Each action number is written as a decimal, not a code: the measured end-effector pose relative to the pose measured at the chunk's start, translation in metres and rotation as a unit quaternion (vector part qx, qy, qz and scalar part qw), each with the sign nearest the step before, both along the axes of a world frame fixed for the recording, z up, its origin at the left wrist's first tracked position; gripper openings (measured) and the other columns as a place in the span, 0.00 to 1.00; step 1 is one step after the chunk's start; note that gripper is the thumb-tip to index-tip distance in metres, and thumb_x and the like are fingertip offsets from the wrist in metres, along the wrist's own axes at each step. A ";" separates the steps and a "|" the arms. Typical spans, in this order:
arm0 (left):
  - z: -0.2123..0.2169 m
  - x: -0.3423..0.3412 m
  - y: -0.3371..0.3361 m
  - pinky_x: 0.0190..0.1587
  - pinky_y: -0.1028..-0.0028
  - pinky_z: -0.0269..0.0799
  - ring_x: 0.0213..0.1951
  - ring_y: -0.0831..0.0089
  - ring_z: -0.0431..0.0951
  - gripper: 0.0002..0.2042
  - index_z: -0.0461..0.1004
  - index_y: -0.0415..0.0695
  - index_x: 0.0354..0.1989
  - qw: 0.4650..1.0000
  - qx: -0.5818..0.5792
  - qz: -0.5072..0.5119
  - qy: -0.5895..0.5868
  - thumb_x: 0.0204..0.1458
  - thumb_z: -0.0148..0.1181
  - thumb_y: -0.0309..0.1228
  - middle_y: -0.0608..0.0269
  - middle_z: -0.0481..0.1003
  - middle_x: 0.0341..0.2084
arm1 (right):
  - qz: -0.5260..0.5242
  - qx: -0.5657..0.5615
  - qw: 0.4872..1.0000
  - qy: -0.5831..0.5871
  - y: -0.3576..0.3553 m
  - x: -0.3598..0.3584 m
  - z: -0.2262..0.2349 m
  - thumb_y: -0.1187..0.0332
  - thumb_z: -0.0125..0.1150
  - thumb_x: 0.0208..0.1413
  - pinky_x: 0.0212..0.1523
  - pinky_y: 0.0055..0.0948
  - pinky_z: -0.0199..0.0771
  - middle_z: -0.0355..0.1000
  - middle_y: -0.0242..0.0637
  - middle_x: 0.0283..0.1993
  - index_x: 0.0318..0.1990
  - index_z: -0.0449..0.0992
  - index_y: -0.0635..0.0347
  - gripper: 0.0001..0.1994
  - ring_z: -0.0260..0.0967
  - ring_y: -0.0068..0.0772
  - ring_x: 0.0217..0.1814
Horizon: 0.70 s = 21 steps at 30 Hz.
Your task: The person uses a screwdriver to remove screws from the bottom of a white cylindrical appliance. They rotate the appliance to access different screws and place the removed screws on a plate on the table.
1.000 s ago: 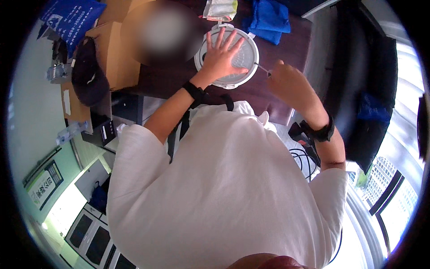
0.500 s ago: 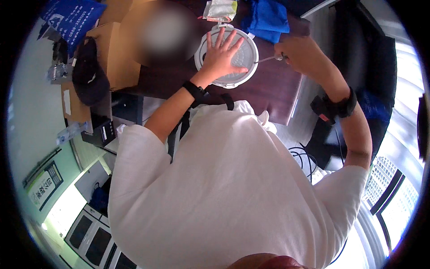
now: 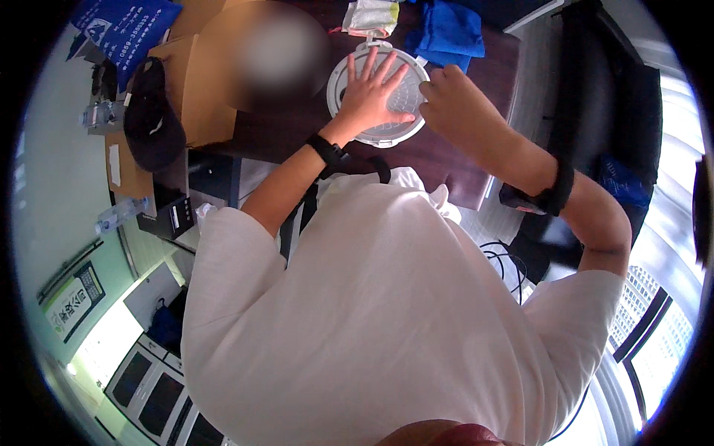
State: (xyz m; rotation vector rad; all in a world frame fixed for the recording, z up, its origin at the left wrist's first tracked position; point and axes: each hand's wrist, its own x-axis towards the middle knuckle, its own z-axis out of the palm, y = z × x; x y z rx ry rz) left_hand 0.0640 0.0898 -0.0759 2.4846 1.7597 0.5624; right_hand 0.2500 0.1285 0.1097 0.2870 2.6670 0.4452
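A round whitish-grey lid [image 3: 408, 84] with clips at its rim and a ribbed clear centre lies on the dark table, probably the top of a pull-cord chopper. My left hand [image 3: 370, 95] presses flat on it, fingers spread. At the lid's right edge my right hand [image 3: 445, 93] is a closed fist, back of the hand up. Its fingers hide the pull handle and cord seen in the earlier frame. A black band circles each wrist.
Behind the lid lie a blue cloth [image 3: 450, 33] and a white-and-green cloth [image 3: 372, 18]. A cardboard box [image 3: 212, 97], a dark cap [image 3: 152, 119] and a blue bag [image 3: 123, 33] stand at the left. The dark wooden table [image 3: 446, 167] ends in front of me.
My right hand has moved left, from out beyond the table's right side to the lid's edge. The thin cord stretched between lid and fist no longer shows. My left hand stays on the lid.
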 end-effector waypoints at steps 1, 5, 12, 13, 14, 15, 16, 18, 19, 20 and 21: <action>-0.001 0.000 0.000 0.63 0.28 0.35 0.71 0.46 0.46 0.49 0.63 0.54 0.67 1.000 0.002 0.001 0.003 0.36 0.60 0.71 0.55 0.56 0.68 | -0.003 -0.006 1.000 0.012 0.000 0.002 0.006 0.65 0.64 0.47 0.44 0.29 0.62 0.72 0.25 0.36 0.33 0.80 0.43 0.04 0.69 0.28 0.47; 0.000 -0.001 -0.002 0.65 0.30 0.32 0.73 0.47 0.43 0.50 0.58 0.58 0.70 1.000 -0.024 0.007 -0.004 0.38 0.58 0.72 0.57 0.51 0.71 | -0.066 -0.033 0.996 0.051 0.018 0.029 0.003 0.66 0.62 0.49 0.47 0.30 0.63 0.72 0.26 0.40 0.36 0.80 0.45 0.06 0.69 0.32 0.49; 0.000 0.000 -0.001 0.64 0.29 0.34 0.72 0.46 0.44 0.49 0.60 0.56 0.69 1.000 -0.011 0.001 -0.018 0.38 0.59 0.70 0.55 0.53 0.70 | -0.410 -0.301 0.824 0.249 0.017 0.071 0.009 0.67 0.59 0.55 0.31 0.40 0.74 0.77 0.52 0.29 0.41 0.79 0.62 0.10 0.77 0.46 0.28; -0.001 0.000 -0.001 0.64 0.29 0.34 0.72 0.46 0.45 0.49 0.60 0.56 0.69 1.000 -0.007 0.000 -0.021 0.38 0.60 0.70 0.55 0.53 0.70 | -0.437 -0.326 0.801 0.248 0.015 0.072 0.008 0.67 0.59 0.56 0.32 0.40 0.74 0.77 0.52 0.30 0.41 0.79 0.64 0.11 0.77 0.47 0.29; -0.001 0.000 -0.001 0.64 0.28 0.34 0.72 0.46 0.45 0.50 0.59 0.56 0.69 1.000 -0.008 -0.001 -0.018 0.38 0.60 0.70 0.55 0.53 0.70 | -0.466 -0.349 0.774 0.248 0.011 0.075 0.003 0.66 0.58 0.57 0.32 0.40 0.74 0.77 0.52 0.31 0.41 0.79 0.65 0.11 0.77 0.48 0.30; -0.001 -0.001 0.000 0.63 0.28 0.34 0.72 0.46 0.45 0.50 0.59 0.56 0.69 1.000 -0.009 -0.002 -0.015 0.38 0.60 0.71 0.55 0.52 0.70 | -0.494 -0.372 0.746 0.248 0.007 0.077 -0.002 0.66 0.58 0.57 0.33 0.40 0.74 0.78 0.52 0.31 0.42 0.79 0.66 0.12 0.77 0.49 0.31; -0.001 0.000 0.000 0.63 0.27 0.34 0.72 0.46 0.45 0.50 0.59 0.56 0.69 1.000 -0.010 -0.003 -0.012 0.38 0.60 0.71 0.55 0.52 0.70 | -0.505 -0.366 0.740 0.251 0.004 0.078 -0.006 0.66 0.58 0.57 0.33 0.40 0.74 0.78 0.52 0.31 0.41 0.79 0.67 0.12 0.77 0.49 0.31; -0.001 -0.001 0.000 0.63 0.27 0.35 0.71 0.45 0.46 0.49 0.63 0.54 0.67 1.000 0.007 -0.005 -0.022 0.36 0.60 0.70 0.55 0.55 0.68 | -0.525 -0.354 0.729 0.262 -0.002 0.078 -0.012 0.65 0.58 0.57 0.34 0.41 0.74 0.77 0.52 0.30 0.41 0.79 0.68 0.13 0.77 0.49 0.30; -0.001 -0.001 0.000 0.63 0.27 0.35 0.71 0.45 0.47 0.49 0.64 0.53 0.66 0.999 0.015 -0.006 -0.028 0.35 0.61 0.70 0.55 0.57 0.67 | -0.537 -0.352 0.723 0.255 -0.003 0.076 -0.010 0.65 0.58 0.57 0.34 0.41 0.74 0.77 0.53 0.30 0.41 0.79 0.69 0.14 0.77 0.49 0.31; -0.001 -0.001 0.001 0.63 0.27 0.35 0.71 0.45 0.47 0.49 0.64 0.53 0.66 0.999 0.014 -0.005 -0.028 0.35 0.61 0.70 0.55 0.57 0.67 | -0.548 -0.350 0.718 0.248 -0.004 0.072 -0.007 0.65 0.58 0.57 0.35 0.41 0.75 0.77 0.53 0.30 0.40 0.79 0.69 0.14 0.77 0.49 0.31; 0.000 0.000 0.001 0.63 0.27 0.35 0.71 0.45 0.47 0.49 0.64 0.54 0.66 1.000 0.013 -0.004 -0.028 0.35 0.61 0.70 0.55 0.57 0.67 | -0.560 -0.348 0.713 0.241 -0.004 0.070 -0.006 0.64 0.58 0.57 0.35 0.41 0.75 0.77 0.53 0.30 0.40 0.79 0.70 0.14 0.77 0.49 0.31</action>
